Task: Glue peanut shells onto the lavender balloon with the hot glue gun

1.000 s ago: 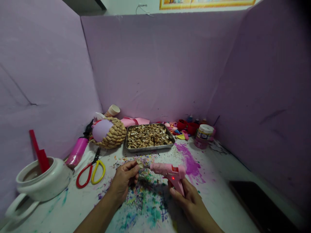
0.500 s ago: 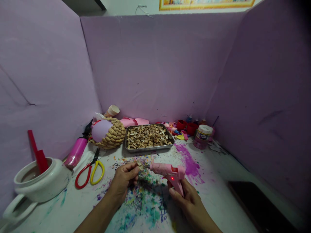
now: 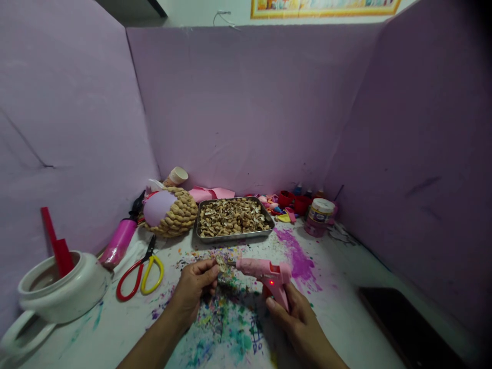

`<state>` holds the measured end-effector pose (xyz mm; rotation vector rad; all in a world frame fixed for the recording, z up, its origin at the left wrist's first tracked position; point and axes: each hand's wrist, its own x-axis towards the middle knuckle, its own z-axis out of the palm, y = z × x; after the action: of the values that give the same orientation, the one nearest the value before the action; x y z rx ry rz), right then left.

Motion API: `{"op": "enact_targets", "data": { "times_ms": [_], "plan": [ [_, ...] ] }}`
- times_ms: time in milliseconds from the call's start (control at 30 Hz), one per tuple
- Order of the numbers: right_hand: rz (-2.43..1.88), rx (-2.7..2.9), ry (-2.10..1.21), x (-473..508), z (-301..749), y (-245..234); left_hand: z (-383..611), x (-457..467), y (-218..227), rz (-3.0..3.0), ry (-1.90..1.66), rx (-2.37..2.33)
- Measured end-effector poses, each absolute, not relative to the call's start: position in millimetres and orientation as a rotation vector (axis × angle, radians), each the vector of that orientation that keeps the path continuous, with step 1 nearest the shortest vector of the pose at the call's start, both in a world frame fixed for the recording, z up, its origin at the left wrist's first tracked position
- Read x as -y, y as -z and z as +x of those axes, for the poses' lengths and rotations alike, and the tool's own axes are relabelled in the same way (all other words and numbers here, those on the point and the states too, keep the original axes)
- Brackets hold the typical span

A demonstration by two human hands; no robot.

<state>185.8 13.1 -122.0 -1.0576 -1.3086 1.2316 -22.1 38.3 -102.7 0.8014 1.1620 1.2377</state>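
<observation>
My left hand (image 3: 194, 287) is closed, pinching a small pale-brown nutshell piece (image 3: 222, 264) between thumb and fingertips. In my right hand (image 3: 298, 315) is a pink hot glue gun (image 3: 263, 270), gripped by its handle with a red light lit on its side. The gun's nozzle points left and sits right at the shell; whether they touch is hard to tell. Behind both hands lies a metal tray (image 3: 236, 237) full of similar broken shells (image 3: 232, 218). To its left rests a lilac balloon (image 3: 158, 207) partly covered with a braided-looking layer of tan shells (image 3: 180, 212).
Scissors (image 3: 140, 274) with red and yellow handles lie left of my hands, near a pink pump (image 3: 121, 241) and a white pot (image 3: 69, 292). A paint jar (image 3: 320, 215) and loose balloons (image 3: 272, 202) stand behind on the right. A dark phone-like slab (image 3: 407, 323) lies right.
The view has shifted very slightly. Both hands keep nearly the same pose, with the glue gun's nozzle still at the nutshell piece.
</observation>
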Motion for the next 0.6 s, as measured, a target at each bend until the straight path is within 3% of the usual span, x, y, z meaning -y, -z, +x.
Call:
{"op": "enact_targets", "data": {
  "times_ms": [333, 600],
  "plan": [
    [-1.136, 0.667, -1.23, -77, 207, 103, -27, -41, 105, 0.739, -1.257, -1.174],
    [-1.281, 0.596, -1.194, -119, 219, 110, -31, -38, 97, 0.706, -1.347, -1.139]
  ]
}}
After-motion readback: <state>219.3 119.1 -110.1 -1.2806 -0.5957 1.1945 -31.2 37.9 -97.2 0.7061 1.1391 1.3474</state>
